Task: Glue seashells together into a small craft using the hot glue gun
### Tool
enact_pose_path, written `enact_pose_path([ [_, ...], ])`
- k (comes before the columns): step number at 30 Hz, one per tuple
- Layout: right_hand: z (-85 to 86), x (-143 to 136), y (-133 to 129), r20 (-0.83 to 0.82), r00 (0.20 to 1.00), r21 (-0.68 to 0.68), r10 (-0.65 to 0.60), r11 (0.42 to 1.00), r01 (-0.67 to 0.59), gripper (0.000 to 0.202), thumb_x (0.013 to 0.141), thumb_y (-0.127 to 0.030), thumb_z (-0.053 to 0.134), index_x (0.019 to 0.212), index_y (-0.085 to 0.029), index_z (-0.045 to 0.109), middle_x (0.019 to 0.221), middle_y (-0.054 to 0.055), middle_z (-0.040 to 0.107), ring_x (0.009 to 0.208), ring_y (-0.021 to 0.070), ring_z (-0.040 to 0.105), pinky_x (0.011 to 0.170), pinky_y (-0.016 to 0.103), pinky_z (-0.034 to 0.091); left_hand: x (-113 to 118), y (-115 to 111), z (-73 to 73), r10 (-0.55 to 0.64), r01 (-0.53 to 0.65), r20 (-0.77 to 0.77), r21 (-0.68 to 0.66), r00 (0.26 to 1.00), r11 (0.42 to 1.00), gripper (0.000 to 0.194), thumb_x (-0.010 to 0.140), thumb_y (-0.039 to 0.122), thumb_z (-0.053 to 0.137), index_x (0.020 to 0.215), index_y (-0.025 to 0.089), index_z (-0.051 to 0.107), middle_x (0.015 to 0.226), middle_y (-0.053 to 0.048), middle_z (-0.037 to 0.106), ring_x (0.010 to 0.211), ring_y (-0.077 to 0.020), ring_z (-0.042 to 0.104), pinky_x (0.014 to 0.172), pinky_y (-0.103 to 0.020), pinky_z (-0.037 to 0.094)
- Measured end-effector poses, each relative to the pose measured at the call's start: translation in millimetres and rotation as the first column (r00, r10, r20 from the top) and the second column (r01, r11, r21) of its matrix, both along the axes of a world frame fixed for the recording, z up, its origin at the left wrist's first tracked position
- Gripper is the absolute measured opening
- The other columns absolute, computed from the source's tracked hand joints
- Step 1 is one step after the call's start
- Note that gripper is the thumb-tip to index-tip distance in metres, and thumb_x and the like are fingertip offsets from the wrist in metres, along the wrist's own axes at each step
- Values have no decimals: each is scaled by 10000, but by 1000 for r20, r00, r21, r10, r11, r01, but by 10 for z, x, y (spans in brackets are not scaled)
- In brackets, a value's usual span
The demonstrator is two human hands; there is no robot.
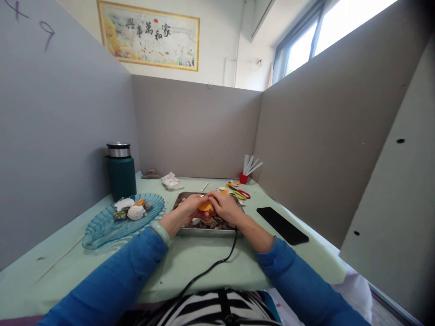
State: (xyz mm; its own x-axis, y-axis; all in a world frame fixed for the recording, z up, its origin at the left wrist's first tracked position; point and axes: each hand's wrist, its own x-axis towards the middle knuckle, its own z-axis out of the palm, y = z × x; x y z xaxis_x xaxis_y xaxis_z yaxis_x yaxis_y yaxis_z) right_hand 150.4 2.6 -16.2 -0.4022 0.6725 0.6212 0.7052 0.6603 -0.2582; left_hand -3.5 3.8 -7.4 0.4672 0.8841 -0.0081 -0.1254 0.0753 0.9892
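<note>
Centre frame, and the left hand (193,207) and right hand (223,208) close round an orange piece (205,206), hiding much of its outline and blocking the middle of the metal tray (204,232)! Down low, both blue sleeves (112,274) run out past the bottom edge. Upper right, the window (299,47) is sliced off; upper left, the framed picture's (149,36) smallest lettering is unreadable.

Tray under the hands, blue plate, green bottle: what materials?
Tray: probably metal, satin; dull grey sheen. Blue plate: glass or plastic, glossy; translucent, with bright highlights, so either fits. Green bottle: likely coated metal, mostly matte; shiny silver near the top.
</note>
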Motion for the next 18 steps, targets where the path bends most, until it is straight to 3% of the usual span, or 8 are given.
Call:
enact_pose_path([
  [18,-20,7,22,0,1000,5,9,1000,-9,240,908,-282,383,1001,-198,587,791,30,666,735,140,597,694,228,393,2,-33,11,-14,13,2,31,1000,999,166,808,263,514,766,104,532,583,-46,567,414,-103,506,464,-264,455],
])
